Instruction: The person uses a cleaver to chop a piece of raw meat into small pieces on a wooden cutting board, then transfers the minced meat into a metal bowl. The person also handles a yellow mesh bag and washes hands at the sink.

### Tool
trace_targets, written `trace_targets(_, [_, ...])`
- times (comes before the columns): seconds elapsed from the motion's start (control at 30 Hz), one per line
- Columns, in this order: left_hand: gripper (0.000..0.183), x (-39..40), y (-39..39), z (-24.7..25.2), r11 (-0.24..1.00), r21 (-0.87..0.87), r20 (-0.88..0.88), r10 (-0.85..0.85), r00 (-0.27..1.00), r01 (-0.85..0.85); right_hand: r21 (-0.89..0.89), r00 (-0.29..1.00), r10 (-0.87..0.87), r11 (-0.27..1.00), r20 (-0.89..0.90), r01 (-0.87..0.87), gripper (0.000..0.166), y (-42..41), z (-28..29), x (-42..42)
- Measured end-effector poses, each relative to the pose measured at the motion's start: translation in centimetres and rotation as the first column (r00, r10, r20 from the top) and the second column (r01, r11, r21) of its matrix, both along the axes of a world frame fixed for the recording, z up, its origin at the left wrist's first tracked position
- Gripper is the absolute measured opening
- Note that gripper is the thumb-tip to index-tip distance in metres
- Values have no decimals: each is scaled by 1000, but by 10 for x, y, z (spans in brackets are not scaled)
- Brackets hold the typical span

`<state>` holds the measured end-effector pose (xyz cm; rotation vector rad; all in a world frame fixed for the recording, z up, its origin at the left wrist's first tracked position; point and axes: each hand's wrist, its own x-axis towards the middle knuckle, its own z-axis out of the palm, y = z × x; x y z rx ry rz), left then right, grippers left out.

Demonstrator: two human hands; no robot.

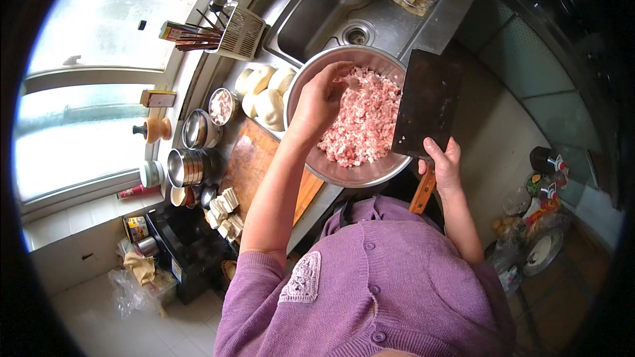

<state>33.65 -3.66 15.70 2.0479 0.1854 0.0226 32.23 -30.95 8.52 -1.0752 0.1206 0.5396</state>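
Note:
Chopped raw meat [361, 119] lies in a large metal bowl [342, 180] at the centre, beside the sink. My left hand [325, 94] reaches over the bowl's left side, its curled fingers above or touching the meat; whether it holds anything cannot be made out. With my right hand [443, 164] I grip a cleaver [427, 104] where blade and wooden handle meet. The broad dark blade stands along the bowl's right rim, and its handle points down towards my body. Pale, rounded pieces of food [269, 104] sit left of the bowl.
A wooden cutting board [251, 156] lies left of my forearm, near pale cut blocks [225, 213]. Metal bowls [186, 166] and a small bowl of meat pieces [222, 106] line the window side. Beyond are a chopstick basket [243, 32] and the sink [317, 15]. Bottles [545, 163] stand at right.

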Motion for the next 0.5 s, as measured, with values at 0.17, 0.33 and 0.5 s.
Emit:
trace_targets(0.17, [37, 6, -13, -10, 992, 27, 53, 124, 991, -126, -32, 1000, -8, 999, 17, 8, 19, -6, -2, -1])
trace_targets(0.33, [59, 13, -4, -65, 760, 639, 82, 85, 993, -118, -28, 999, -31, 999, 17, 31, 19, -8, 3, -6])
trace_targets(0.5, [74, 13, -35, -98, 722, 681, -196, 18, 980, 123, -14, 999, -42, 999, -20, 42, 20, -10, -7, -9])
